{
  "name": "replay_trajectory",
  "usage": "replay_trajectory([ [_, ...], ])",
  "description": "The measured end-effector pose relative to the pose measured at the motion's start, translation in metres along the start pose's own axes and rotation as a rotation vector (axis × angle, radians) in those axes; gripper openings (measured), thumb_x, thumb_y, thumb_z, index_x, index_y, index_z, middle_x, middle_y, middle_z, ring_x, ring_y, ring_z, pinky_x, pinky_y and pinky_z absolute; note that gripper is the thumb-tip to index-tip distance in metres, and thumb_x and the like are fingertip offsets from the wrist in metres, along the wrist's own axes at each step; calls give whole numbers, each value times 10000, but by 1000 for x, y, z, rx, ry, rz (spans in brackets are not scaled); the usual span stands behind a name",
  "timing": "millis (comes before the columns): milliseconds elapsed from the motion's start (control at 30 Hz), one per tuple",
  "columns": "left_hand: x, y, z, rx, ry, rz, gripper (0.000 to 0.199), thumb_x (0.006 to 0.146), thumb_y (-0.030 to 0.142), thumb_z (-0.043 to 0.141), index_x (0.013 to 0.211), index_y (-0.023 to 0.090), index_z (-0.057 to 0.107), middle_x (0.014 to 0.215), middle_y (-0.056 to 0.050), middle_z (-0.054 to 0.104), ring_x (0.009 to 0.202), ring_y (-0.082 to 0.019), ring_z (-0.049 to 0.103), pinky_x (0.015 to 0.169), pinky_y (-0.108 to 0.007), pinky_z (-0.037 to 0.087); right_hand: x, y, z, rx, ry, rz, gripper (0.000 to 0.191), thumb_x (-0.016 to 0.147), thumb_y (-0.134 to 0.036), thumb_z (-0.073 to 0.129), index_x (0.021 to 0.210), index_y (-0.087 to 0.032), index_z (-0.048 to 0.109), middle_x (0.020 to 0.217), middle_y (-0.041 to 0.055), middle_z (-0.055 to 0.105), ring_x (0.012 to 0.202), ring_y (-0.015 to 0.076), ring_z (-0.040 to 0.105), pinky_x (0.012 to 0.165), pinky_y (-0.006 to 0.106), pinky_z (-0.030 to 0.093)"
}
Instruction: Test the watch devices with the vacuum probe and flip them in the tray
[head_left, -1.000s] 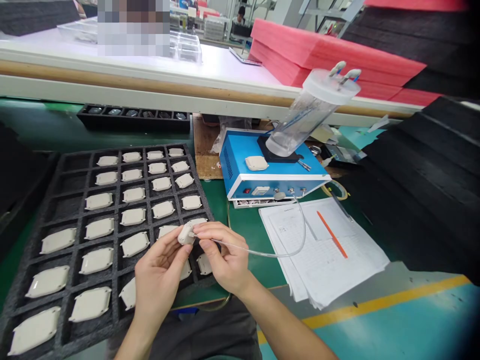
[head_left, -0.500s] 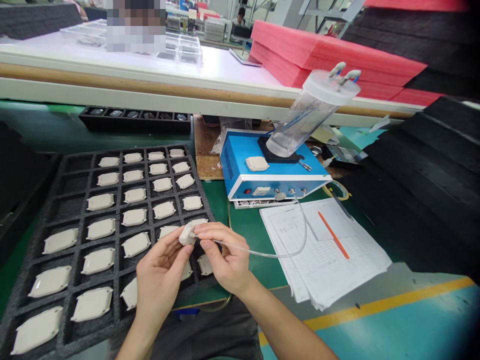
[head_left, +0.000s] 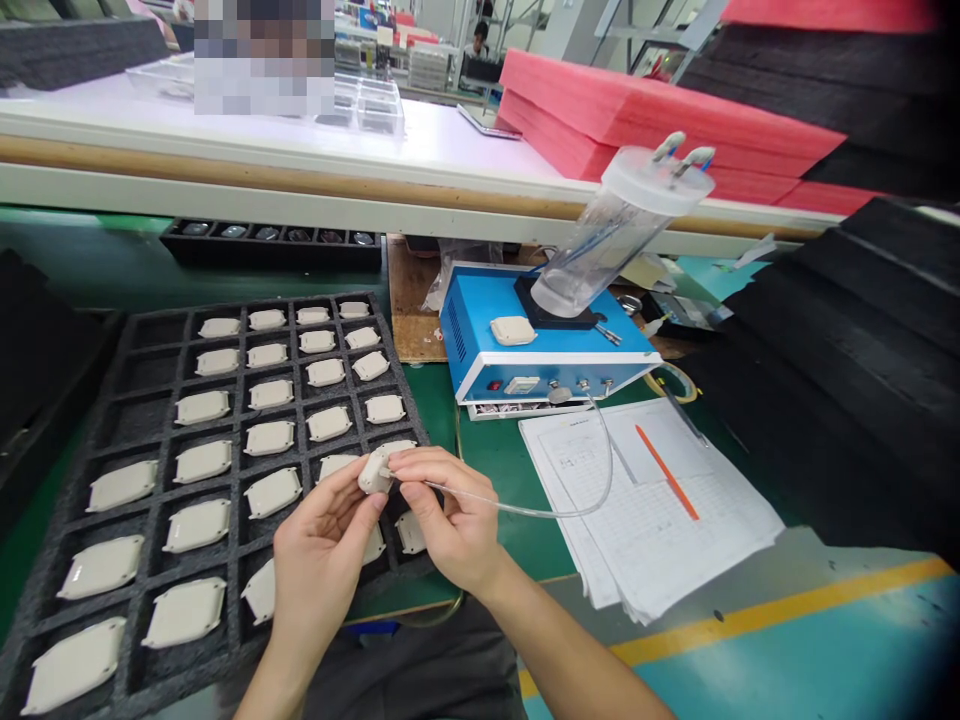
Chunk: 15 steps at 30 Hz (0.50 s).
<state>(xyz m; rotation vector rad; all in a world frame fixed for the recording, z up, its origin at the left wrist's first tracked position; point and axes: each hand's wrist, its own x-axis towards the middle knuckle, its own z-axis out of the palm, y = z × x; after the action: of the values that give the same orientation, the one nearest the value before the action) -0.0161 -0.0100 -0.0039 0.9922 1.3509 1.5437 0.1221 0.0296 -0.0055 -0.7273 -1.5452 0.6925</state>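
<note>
My left hand (head_left: 330, 540) is closed on a cream plastic housing (head_left: 373, 474), held edge-up between thumb and fingers over the right side of a foam tray. From the right, my right hand (head_left: 450, 515) pinches the end of a clear thin tube (head_left: 525, 511) against the side of that housing. The very tip is hidden by the fingers, so how far it sits in the housing is unclear. The tube loops back to the front of a blue box-shaped device (head_left: 555, 355). Cream housings like the held one lie in most compartments of the black foam tray (head_left: 124, 640).
Another cream housing (head_left: 513, 330) and a tilted clear cylinder (head_left: 600, 250) rest on the device. Papers (head_left: 645, 500) with an orange strip (head_left: 666, 470) lie to the right. Black foam stacks (head_left: 847, 400) stand far right. A person sits beyond the raised white shelf (head_left: 420, 150).
Both hands keep almost the same place and grip. The held housing looks turned very slightly, and the whole view has shifted a little.
</note>
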Motion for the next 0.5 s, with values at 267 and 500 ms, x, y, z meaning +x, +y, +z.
replay_trajectory([
  [267,1,-1,0,-14,0,12,364,767,321,879,1090,174,799,1077,-103,839,956,-254,825,893,-304,674,1,0,0,26,0,-6,161,964,-147,653,1012,-241,775,976,76,834,958,223,804,879,393,673],
  [500,0,-1,-1,-16,-18,-6,392,779,339,871,1120,165,790,1118,-120,830,1016,-281,814,950,-358,664,0,0,0,19,9,-11,174,954,-130,661,1014,-244,778,975,66,833,953,211,800,881,374,670],
])
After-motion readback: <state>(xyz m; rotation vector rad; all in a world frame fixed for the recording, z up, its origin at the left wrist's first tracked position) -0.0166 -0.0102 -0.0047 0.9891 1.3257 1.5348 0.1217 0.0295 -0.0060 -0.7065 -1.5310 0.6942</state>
